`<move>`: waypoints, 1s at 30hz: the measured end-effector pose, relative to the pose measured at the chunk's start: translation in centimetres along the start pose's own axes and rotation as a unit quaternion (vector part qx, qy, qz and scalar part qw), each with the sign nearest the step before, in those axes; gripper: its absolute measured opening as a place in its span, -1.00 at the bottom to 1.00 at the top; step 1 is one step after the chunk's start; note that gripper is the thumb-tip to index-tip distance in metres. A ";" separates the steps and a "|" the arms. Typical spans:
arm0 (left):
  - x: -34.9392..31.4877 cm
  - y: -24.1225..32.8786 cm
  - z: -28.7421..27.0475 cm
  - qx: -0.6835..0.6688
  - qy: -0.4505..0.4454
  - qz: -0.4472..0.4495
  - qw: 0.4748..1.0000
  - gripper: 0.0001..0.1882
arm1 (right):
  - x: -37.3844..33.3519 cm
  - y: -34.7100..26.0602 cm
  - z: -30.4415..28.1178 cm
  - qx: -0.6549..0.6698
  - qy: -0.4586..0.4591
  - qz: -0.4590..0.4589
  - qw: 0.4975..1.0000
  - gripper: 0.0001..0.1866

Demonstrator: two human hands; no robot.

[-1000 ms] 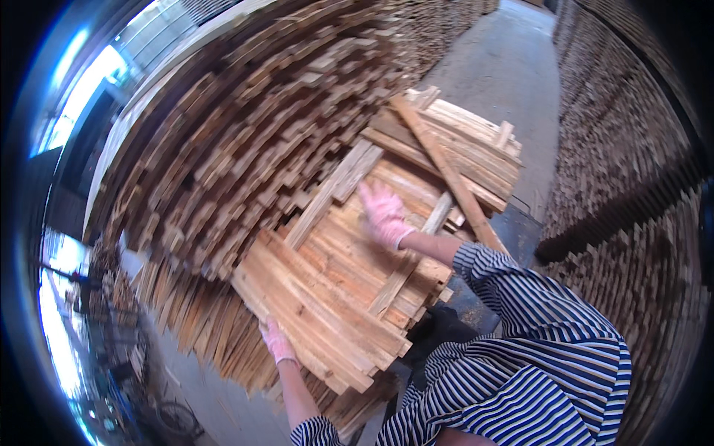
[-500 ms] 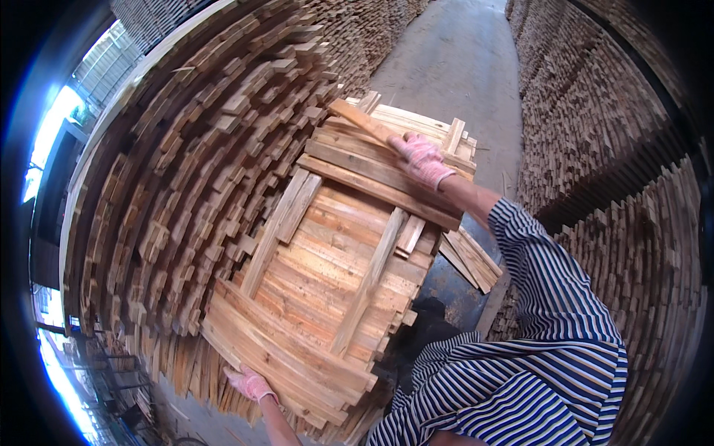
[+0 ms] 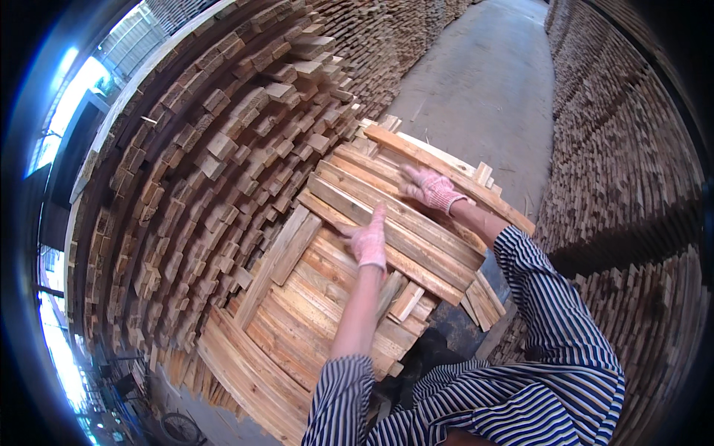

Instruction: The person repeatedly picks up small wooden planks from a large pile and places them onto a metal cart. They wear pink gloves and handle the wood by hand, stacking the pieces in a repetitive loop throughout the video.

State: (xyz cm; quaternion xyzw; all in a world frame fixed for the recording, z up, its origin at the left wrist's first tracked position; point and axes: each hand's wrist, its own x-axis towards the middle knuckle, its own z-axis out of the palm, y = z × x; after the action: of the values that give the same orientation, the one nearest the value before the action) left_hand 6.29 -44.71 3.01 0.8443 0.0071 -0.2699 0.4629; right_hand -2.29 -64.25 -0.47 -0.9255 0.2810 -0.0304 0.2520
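Note:
My left hand [image 3: 366,244], in a pink-and-white glove, is at the near edge of a row of wooden planks [image 3: 394,227], its thumb and fingers apart. My right hand [image 3: 430,189], gloved the same way, rests farther off on the planks, its fingers stretched toward the left. The planks lie side by side across a stack of boards [image 3: 297,312]. A single orange-tinted plank [image 3: 446,169] lies beyond my right hand, slanting across the far end of the stack. The undersides of both hands are hidden.
A tall wall of stacked lumber [image 3: 216,160] rises close on the left. More lumber [image 3: 617,149] lines the right side. A concrete aisle [image 3: 483,89] runs away between them. Short loose boards [image 3: 485,301] lie right of the stack. A wheel [image 3: 178,427] shows at lower left.
My left hand has moved from the near planks up to the far row. The orange-tinted plank has left my right hand and lies farther away. My right hand is now on the planks.

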 end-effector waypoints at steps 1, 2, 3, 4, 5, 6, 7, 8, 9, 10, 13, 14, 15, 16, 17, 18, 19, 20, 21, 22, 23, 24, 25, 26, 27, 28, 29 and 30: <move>-0.1 1.2 1.8 0.031 0.016 -0.032 0.999 0.47 | 0.1 1.8 0.3 0.064 -0.034 -0.005 0.997 -0.23; -0.2 2.1 3.3 0.038 0.001 -0.018 0.999 0.44 | -0.1 4.5 0.4 0.034 -0.011 -0.037 0.999 -0.14; -0.2 1.9 3.4 0.045 0.004 -0.016 0.999 0.41 | -0.2 4.1 0.1 0.033 -0.032 -0.011 0.999 -0.16; -0.2 1.6 3.5 0.052 0.007 -0.014 0.999 0.39 | 0.1 3.8 -0.5 0.031 -0.034 0.016 0.999 -0.19; 0.3 0.2 3.3 0.002 -0.010 0.004 1.000 0.36 | 0.0 3.1 -0.7 0.033 -0.039 0.043 0.998 -0.21; 1.3 -1.2 2.3 -0.049 -0.019 0.026 0.998 0.33 | -0.4 0.9 -2.3 0.079 -0.027 0.037 0.996 -0.24; 2.3 -2.7 1.4 -0.099 -0.029 0.048 0.994 0.29 | 0.4 0.8 -1.1 0.103 0.017 0.006 0.994 -0.25; 1.3 -1.7 2.4 -0.084 -0.044 0.000 0.996 0.25 | -0.3 2.1 -2.6 0.079 0.035 0.018 0.996 -0.28; 4.8 -7.1 0.5 -0.164 0.029 0.105 0.980 0.17 | 0.4 -2.4 -3.1 0.080 0.035 -0.023 0.996 -0.30; 3.6 -7.4 1.0 -0.312 -0.035 0.045 0.948 0.12 | -1.2 -4.1 -5.3 0.051 -0.005 0.017 0.999 -0.33; 4.4 -8.6 2.4 -0.470 -0.153 -0.063 0.867 -0.19 | -5.1 -8.6 -5.8 -0.038 0.003 0.012 0.999 -0.39; 4.4 -7.6 3.5 -0.494 -0.208 -0.095 0.839 -0.26 | -5.1 -7.5 -3.6 -0.110 0.031 0.013 0.993 -0.35; 4.5 -7.2 4.2 -0.517 -0.254 -0.128 0.808 -0.31 | -4.7 -6.3 -0.8 -0.178 0.053 0.007 0.983 -0.30; 5.9 -8.7 2.6 -0.522 -0.262 -0.141 0.799 -0.24 | -4.1 -7.5 2.4 -0.116 0.078 -0.014 0.990 -0.26; 6.7 -9.2 2.2 -0.507 -0.235 -0.121 0.820 -0.25 | -3.8 -8.5 2.5 -0.073 0.055 -0.008 0.996 -0.25; 6.8 -9.2 2.1 -0.495 -0.233 -0.106 0.830 -0.27 | -4.0 -8.7 1.9 -0.034 0.031 0.006 0.999 -0.24; 7.2 -9.3 1.6 -0.484 -0.227 -0.090 0.841 -0.30 | -4.0 -9.2 1.4 0.005 0.004 0.017 1.000 -0.22; 7.6 -9.9 1.2 -0.476 -0.182 -0.100 0.854 -0.40 | -3.7 -9.5 1.5 0.016 0.010 0.027 0.999 -0.17; 6.7 -9.5 0.8 -0.459 -0.167 -0.096 0.867 -0.50 | -3.3 -9.0 0.4 0.043 -0.010 0.051 0.998 -0.12; 5.6 -9.5 -0.2 -0.467 -0.190 -0.096 0.858 -0.52 | -3.1 -7.5 0.1 0.055 0.011 0.021 0.998 -0.10; 4.7 -9.7 -1.8 -0.475 -0.203 -0.093 0.851 -0.53 | -3.0 -6.5 0.0 0.072 0.028 -0.016 0.997 -0.09; 2.6 -8.9 -4.0 -0.490 -0.204 -0.097 0.842 -0.53 | -3.5 -6.5 -0.6 0.041 0.006 0.017 0.999 -0.07; 1.4 -9.9 -7.0 -0.503 -0.171 -0.061 0.845 -0.47 | -4.1 -8.8 -1.5 0.015 -0.022 0.034 0.999 -0.06; 0.1 -9.9 -8.9 -0.506 -0.166 -0.047 0.845 -0.43 | -5.0 -9.8 -2.5 0.028 -0.042 0.043 0.998 -0.06; -0.9 -10.5 -10.9 -0.507 -0.161 -0.034 0.846 -0.38 | -6.2 -11.1 -3.1 0.042 -0.061 0.054 0.996 -0.07; -1.4 -12.1 -13.4 -0.520 -0.149 -0.038 0.840 -0.34 | -7.3 -13.5 -2.7 0.052 -0.074 0.034 0.995 -0.06; -1.5 -12.7 -14.7 -0.535 -0.163 -0.039 0.828 -0.30 | -8.2 -12.7 -0.7 0.131 -0.030 -0.041 0.990 -0.06; -1.3 -15.2 -17.1 -0.543 -0.130 -0.039 0.829 -0.26 | -9.3 -15.8 0.5 0.141 -0.080 -0.026 0.986 -0.06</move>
State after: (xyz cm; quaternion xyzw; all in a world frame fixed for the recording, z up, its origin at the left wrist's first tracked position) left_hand 8.90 -22.33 -0.92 0.4131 0.1250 -0.3481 0.8322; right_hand -2.02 -47.76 7.54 -0.8871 0.2282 -0.0021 0.4012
